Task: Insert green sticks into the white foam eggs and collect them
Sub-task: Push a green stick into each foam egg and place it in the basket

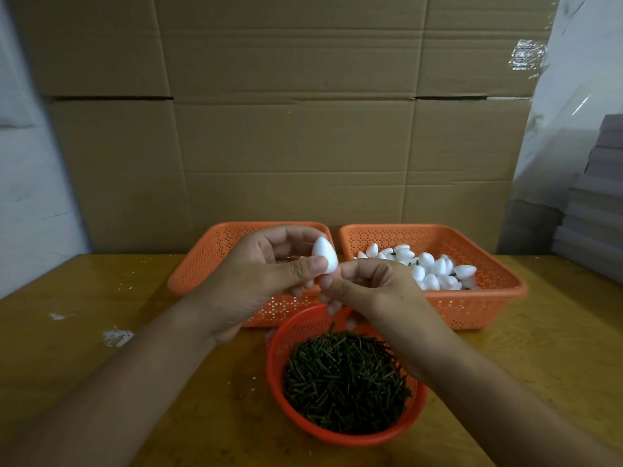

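My left hand (263, 274) pinches a white foam egg (324, 255) between thumb and fingers, pointed end up, above the baskets. My right hand (367, 288) is curled right under the egg, its fingertips meeting the egg's lower end; whatever it pinches there is hidden. A round orange bowl (354, 438) full of short green sticks (344, 382) sits in front of me. The right orange basket (488, 298) holds a pile of white eggs (428, 267), some with green sticks showing.
A second orange basket (202, 264) stands at the left, mostly hidden behind my left hand. Both baskets sit on a yellow wooden table (101, 382) with white foam crumbs (116, 336). A cardboard wall (286, 129) rises behind; stacked grey boxes (600, 197) stand at the right.
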A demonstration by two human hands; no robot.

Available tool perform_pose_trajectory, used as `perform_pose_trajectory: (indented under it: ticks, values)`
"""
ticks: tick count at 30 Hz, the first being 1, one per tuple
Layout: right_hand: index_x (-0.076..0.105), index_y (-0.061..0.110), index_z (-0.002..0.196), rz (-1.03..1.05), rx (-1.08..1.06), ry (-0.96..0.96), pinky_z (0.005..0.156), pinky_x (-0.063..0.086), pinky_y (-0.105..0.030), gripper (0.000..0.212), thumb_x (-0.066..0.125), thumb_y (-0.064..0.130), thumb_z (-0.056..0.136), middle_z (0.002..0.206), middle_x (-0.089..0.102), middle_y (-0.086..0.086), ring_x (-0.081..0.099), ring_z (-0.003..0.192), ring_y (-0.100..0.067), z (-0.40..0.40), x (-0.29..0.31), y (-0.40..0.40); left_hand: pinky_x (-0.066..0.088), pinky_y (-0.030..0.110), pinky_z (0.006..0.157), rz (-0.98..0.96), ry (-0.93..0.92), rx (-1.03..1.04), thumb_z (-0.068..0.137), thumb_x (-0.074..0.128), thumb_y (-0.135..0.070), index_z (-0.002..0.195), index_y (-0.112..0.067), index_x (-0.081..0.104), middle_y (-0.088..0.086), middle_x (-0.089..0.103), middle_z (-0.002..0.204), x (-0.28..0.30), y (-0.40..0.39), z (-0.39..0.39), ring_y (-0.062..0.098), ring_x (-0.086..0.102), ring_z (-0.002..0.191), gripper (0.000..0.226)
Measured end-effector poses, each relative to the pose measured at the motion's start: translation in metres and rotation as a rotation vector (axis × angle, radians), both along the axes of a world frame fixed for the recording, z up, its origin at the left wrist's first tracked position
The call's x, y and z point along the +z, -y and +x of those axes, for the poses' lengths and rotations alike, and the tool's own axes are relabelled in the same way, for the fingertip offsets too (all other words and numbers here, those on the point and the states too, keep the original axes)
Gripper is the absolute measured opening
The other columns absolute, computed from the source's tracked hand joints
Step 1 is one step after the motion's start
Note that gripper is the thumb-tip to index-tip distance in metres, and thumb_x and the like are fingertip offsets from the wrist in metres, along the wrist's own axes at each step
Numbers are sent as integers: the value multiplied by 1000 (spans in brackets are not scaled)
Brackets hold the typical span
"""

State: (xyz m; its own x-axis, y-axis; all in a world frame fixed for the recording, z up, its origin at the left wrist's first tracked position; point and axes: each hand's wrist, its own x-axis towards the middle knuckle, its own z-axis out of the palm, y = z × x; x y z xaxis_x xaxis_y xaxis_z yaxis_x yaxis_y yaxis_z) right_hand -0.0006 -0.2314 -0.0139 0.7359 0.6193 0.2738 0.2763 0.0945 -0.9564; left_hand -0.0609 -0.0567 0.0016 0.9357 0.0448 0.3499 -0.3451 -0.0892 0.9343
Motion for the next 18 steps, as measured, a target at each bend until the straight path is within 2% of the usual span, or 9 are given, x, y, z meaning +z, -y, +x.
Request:
perform_pose_trajectory:
  ticks: [2, 6, 11, 18]
  values:
    - [73, 10, 82, -10, 5, 6, 49, 45, -17, 12, 69, 17, 91, 67, 70, 3, 62, 58, -3, 1, 0, 0, 52, 23, 63, -16, 4, -3, 75, 79, -26, 97, -27, 76, 3, 73, 92, 0, 0, 0, 18, 61, 74, 22]
    - [75, 11, 83, -4, -2, 19, 51, 47, -18, 13, 69, 18, 92, 72, 73, -1, 64, 61, -5, 1, 0, 1, 51, 23, 62, -25, 8, -4, 71, 81, -30, 97, -26, 77, 1, 72, 89, 0, 0, 1, 13, 60, 70, 26]
    - [74, 12, 79, 14, -19, 9, 49, 46, -18, 15, 68, 14, 92, 71, 73, -2, 63, 60, -6, -1, 1, -1, 51, 22, 62, -44, -25, -18, 74, 85, -25, 102, -17, 74, 7, 71, 88, -3, 0, 3, 15, 59, 70, 30]
    - [74, 10, 81, 15, -23, 24, 49, 46, -19, 15, 68, 16, 93, 72, 73, -3, 63, 60, -7, -2, 0, -1, 51, 21, 60, -52, -35, 13, 71, 78, -26, 110, -11, 69, 2, 72, 87, -4, 1, 4, 11, 59, 67, 42]
